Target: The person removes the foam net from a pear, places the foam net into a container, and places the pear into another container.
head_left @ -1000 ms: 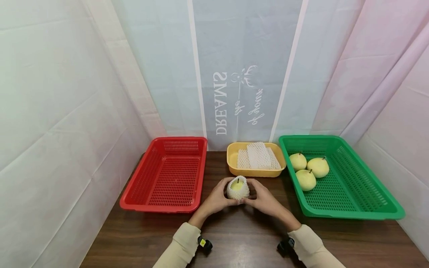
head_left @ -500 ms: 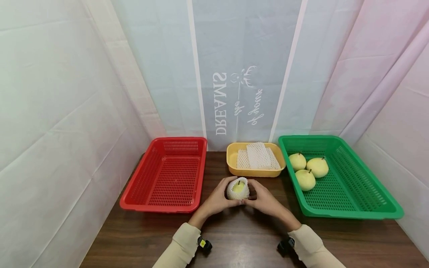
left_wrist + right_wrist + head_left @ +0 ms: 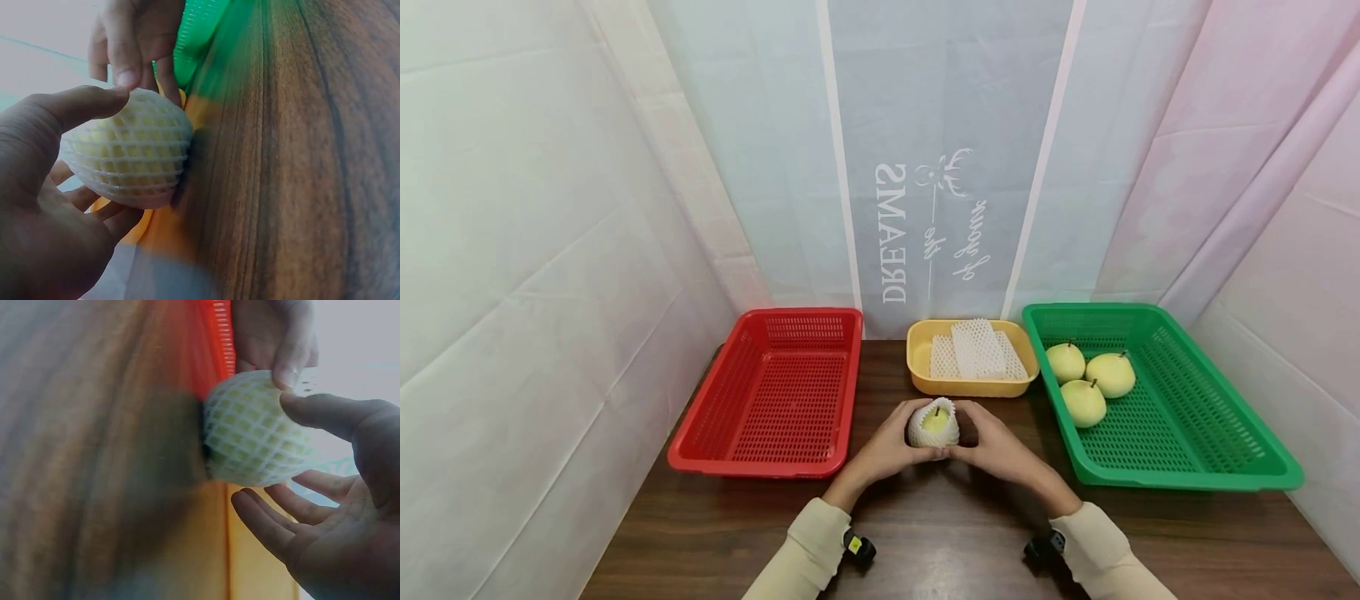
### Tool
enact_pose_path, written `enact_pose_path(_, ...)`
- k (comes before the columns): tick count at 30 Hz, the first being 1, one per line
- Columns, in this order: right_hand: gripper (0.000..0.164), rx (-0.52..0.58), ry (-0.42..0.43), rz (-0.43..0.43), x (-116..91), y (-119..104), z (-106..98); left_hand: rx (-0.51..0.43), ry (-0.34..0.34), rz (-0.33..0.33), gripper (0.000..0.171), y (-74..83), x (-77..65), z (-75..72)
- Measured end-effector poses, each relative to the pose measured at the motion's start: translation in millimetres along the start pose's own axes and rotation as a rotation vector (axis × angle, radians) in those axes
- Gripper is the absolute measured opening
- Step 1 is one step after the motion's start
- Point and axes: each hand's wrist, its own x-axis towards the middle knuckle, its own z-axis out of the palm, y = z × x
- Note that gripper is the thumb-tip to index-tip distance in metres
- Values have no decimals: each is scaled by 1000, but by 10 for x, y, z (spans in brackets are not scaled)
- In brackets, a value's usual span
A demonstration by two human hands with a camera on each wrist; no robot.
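Note:
A pale yellow pear (image 3: pixel 935 422) in a white foam net (image 3: pixel 134 153) sits upright at the middle of the table, its stem and top showing through the net's open end. My left hand (image 3: pixel 891 442) grips it from the left, thumb on the near side and fingers curved round the far side. From the right, my right hand (image 3: pixel 992 442) holds it the same way. The two thumbs meet at the near side of the net. In the right wrist view the right thumb (image 3: pixel 319 415) presses on the net, and the fingers curve beneath the pear.
Left stands a red basket (image 3: pixel 842 417). Behind the hands, a yellow tray (image 3: pixel 970 387) holds several flat foam nets (image 3: pixel 979 348). At right, a green basket (image 3: pixel 1195 481) has three bare pears (image 3: pixel 1084 404) along its left side. Fabric walls enclose the wooden table (image 3: pixel 940 542).
Both hands stay round the pear, which has shifted and tilted only slightly. The net's open end sits a little differently around the stem. The baskets and tray have not moved.

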Motion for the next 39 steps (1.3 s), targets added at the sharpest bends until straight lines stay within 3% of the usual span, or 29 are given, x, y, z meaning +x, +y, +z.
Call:
enact_pose_path(3, 64, -27, 23, 9, -10, -46, -46, 4, -7, -4, 78, -8, -4, 2)
enact_pose_path(7, 59, 23, 62, 25, -8, -124, -107, 4, -16, -2, 77, -21, -7, 5)
enact_pose_path(13, 39, 67, 156, -17, 46, -230, -182, -11, -27, -10, 79, -20, -2, 7)
enact_pose_path(19, 23, 19, 202, -75, 120, -336, -250, -10, -46, -28, 81, -21, 6, 13)
enact_pose_path(34, 20, -15, 115, -195, 269, -505, -234, -31, -54, -24, 82, -40, 8, 16)
enact_pose_path(39, 16, -65, 108, -196, 302, -534, -199, -41, -53, -41, 83, -50, -5, 15)
